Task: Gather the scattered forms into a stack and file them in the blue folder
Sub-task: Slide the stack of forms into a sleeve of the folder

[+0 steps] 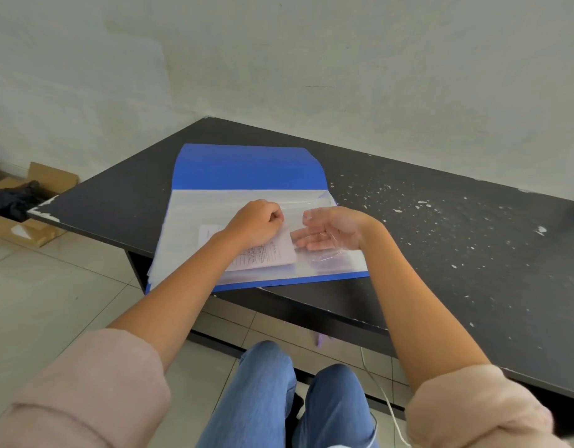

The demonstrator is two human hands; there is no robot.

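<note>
**Forms half into the sleeve, mouth held open on the right**

At the left of the black, paint-flecked table (440,227) lies the open blue plastic folder (246,166), its cover flap turned up toward the wall and its stack of clear sleeves (188,221) spread toward the person. On top of these sits the thin stack of white printed forms (266,253), its long axis running roughly left to right, the gridded end showing just beside the left wrist.

The left hand (256,223) is curled closed on top of the forms, apparently pinching their upper edge; exactly what the fingers hold is hidden. Just to its right, the right hand (330,231) is open, palm up, fingers (306,242) spread under a film of clear plastic sleeve (330,257), seemingly lifting it open.

So the sleeve's opening lies to the right of the forms, touching their right end. The left hand is nearer the paper and looks best placed to push it rightward into the pocket.
</note>
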